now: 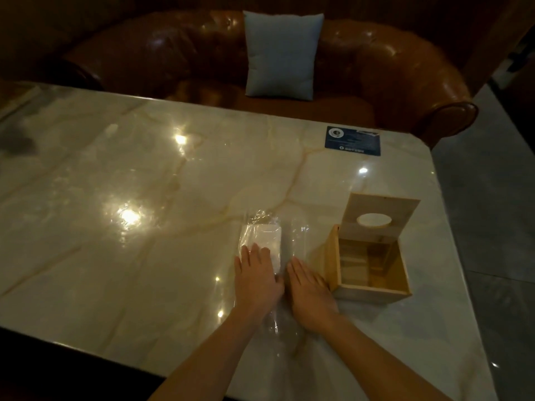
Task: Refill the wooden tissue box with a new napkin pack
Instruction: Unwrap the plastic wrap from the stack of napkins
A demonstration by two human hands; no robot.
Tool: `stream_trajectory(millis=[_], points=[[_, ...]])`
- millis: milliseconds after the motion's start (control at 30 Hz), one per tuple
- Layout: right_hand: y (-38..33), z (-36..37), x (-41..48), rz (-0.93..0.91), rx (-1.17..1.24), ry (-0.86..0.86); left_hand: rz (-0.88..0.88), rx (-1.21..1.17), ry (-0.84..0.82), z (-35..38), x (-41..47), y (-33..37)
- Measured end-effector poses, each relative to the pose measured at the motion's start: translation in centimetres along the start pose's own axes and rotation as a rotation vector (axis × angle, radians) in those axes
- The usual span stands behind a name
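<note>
On the marble tabletop, near its right front corner, both hands lie palm-down side by side. Left hand rests flat on the near end of the napkin pack, a white block in clear plastic wrap; its fingers are extended, held close together, and not curled around anything. Right hand lies flat just to the right of the pack, on loose clear wrap spread over the marble; its fingers are likewise straight, together, and grip nothing. Whether that sheet is part of the pack's own wrapper cannot be told. More crumpled film shows between the two wrists. Box, wooden, stands just right of the right hand, touching or nearly touching it; contact cannot be confirmed. Lid is raised upright at the far side, its oval opening facing the viewer. Interior appears bare wood, with no napkins seen inside. A dark blue card lies flat near the far right edge, well apart from the box. Beyond the far edge stands a brown leather sofa with a grey-blue cushion propped upright against its back. Lighting is dim, with several lamp reflections on the marble.
</note>
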State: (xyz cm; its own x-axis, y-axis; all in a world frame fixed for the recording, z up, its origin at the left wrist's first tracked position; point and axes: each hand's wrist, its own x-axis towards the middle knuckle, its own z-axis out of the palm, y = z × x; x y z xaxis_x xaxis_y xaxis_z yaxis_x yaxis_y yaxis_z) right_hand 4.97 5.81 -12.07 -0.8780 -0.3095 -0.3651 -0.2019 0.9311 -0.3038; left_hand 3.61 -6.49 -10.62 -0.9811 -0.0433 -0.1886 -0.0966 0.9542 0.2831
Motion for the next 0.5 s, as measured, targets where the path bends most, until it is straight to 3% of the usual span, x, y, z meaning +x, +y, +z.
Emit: stream_trajectory(millis=[100,233,367,500], points=[[0.1,0.1,0.1,0.000,-0.005,0.003,-0.013,-0.128,0.068,-1.0,0.0,-0.6],[0.3,0.2,0.2,-0.015,0.000,0.004,-0.208,-0.652,0.098,-3.4,-0.3,-2.2],[0.4,0.6,0.5,-0.031,-0.019,0.004,-0.253,-1.025,0.033,-5.9,-0.5,-5.4],[0.7,1.2,0.8,-0.031,-0.096,0.005,-0.309,-1.190,0.035,-7.6,-0.9,-8.9]])
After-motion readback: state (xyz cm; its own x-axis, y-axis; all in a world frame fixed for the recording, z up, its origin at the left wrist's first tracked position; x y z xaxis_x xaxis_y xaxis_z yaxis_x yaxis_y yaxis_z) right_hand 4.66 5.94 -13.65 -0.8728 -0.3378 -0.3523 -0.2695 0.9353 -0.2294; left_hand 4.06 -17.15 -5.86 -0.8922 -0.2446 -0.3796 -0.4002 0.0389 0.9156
